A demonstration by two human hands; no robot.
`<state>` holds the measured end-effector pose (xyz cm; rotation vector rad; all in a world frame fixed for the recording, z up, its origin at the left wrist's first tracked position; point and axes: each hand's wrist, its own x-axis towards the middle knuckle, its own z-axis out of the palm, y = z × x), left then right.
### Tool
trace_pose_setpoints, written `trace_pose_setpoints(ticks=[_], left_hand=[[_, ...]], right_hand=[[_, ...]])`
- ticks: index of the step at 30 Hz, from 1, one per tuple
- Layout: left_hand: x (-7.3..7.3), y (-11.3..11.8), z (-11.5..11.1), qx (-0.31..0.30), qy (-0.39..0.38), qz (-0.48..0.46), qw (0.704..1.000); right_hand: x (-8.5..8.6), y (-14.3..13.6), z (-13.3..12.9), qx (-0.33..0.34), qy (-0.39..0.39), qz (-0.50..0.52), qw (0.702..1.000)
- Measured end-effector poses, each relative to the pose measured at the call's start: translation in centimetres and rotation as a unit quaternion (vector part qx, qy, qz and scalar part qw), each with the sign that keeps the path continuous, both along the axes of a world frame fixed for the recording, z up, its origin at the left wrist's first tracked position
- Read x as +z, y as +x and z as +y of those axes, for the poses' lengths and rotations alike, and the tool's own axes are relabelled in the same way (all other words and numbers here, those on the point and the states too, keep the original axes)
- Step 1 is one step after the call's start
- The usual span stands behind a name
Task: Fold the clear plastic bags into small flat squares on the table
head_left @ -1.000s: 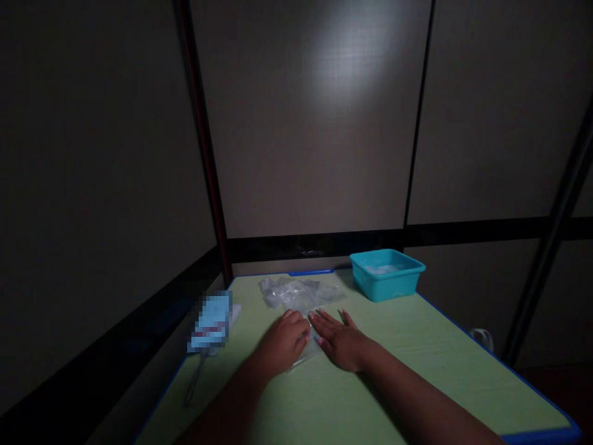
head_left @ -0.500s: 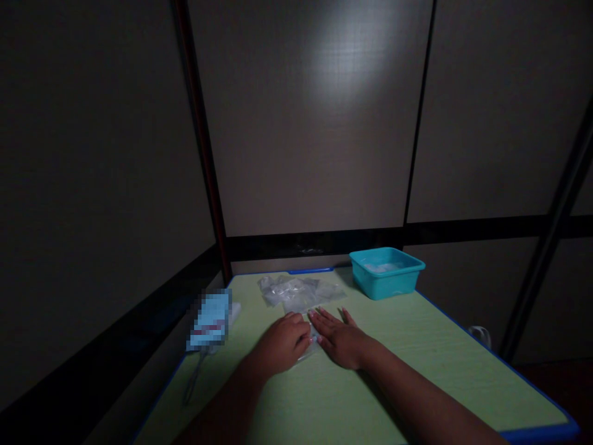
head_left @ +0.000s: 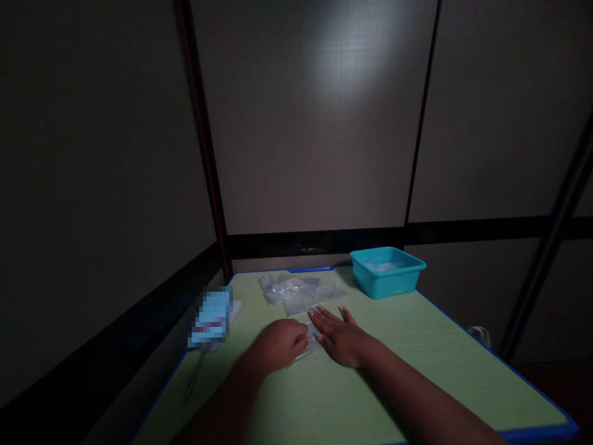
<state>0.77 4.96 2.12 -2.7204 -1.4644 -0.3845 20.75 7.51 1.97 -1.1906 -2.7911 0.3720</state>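
A small clear plastic bag (head_left: 303,355) lies on the light green tabletop between my two hands, partly hidden by them. My left hand (head_left: 283,343) is closed at its left side, fingers curled and thumb pressed in on the plastic. Flat on the table, my right hand (head_left: 340,337) has its fingers stretched out and the thumb apart; its fingertips and thumb rest at the bag's right edge. Just beyond the fingers, several more clear plastic bags (head_left: 296,293) lie in a loose, crumpled spread.
A turquoise plastic basket (head_left: 386,283) with whitish contents stands at the back right of the green table (head_left: 445,364). At the left edge is a pixelated light blue item (head_left: 212,315) with a cord (head_left: 193,374). Panelled walls (head_left: 306,154) close off the back and left.
My left hand's fingers have curled in more tightly and drawn slightly toward me, showing more of the small bag. My right hand stays nearly in place.
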Motion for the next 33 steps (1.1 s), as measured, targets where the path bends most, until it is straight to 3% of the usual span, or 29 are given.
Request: trace_pose_setpoints(ticks=[12,17,25,33], left_hand=[[0.2,0.2,-0.2,0.008,-0.002,-0.006,1.000],[1.4,0.8,-0.9,0.003,0.022,-0.093,0.995],[1.6,1.7,-1.5,-0.133,-0.014,-0.176,0.975],[0.7,1.2,-0.4,-0.049,-0.046,-0.128,0.990]], right_hand=[[0.1,0.1,0.0,0.000,-0.001,0.001,1.000],[0.1,0.0,-0.1,-0.002,-0.001,-0.003,1.000],[0.0,-0.1,0.1,-0.001,-0.003,-0.013,1.000],[-0.1,0.0,0.2,0.000,0.003,-0.012,1.000]])
